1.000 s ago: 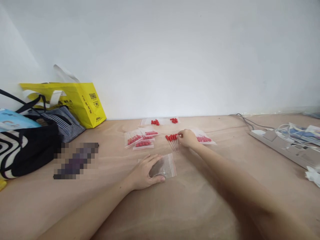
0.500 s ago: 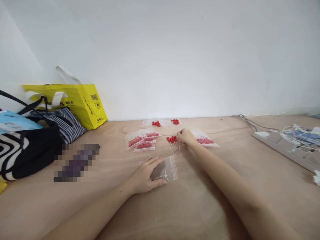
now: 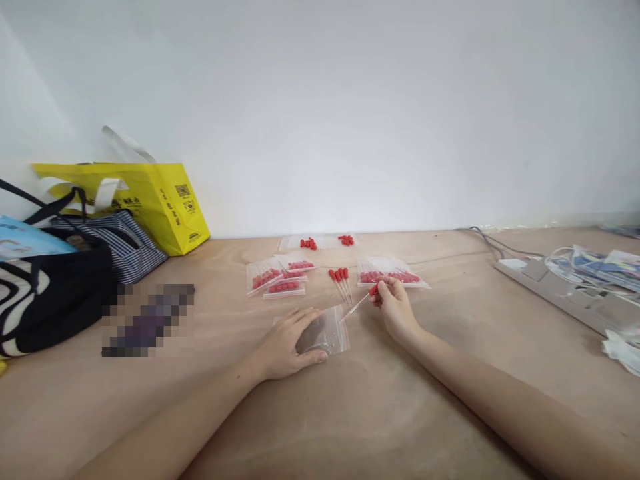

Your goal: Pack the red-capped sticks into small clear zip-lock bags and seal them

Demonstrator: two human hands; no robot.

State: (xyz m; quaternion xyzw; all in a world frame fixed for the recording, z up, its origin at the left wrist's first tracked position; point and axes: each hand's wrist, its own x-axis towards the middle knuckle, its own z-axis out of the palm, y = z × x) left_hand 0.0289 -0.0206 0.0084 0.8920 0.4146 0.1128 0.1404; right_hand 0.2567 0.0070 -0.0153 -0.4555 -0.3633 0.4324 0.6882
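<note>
My left hand point(image 3: 293, 343) lies with fingers spread on a clear zip bag point(image 3: 335, 331), pressing it on the table. Between the fingertips of my right hand point(image 3: 395, 307) is the red bulb of a thin clear dropper point(image 3: 359, 305), its tip pointing left toward the bag's edge. Three loose red-bulbed droppers point(image 3: 339, 275) lie side by side just beyond. Filled bags of droppers rest to the left point(image 3: 284, 287) and to the right point(image 3: 400, 275). At the back, a clear bag point(image 3: 327, 244) has two clusters of red bulbs on it.
On the left are a yellow shopping bag point(image 3: 183, 210), a striped pouch point(image 3: 133, 247), a black bag point(image 3: 65, 293) and a blurred dark object point(image 3: 150, 321). A power strip point(image 3: 555, 293) with cables sits at right, near crumpled white tissue point(image 3: 623, 350). A wall stands behind.
My right hand has moved right and nearer, lifting one dropper away from the loose group. My left hand stays on the bag. The view has shifted slightly.
</note>
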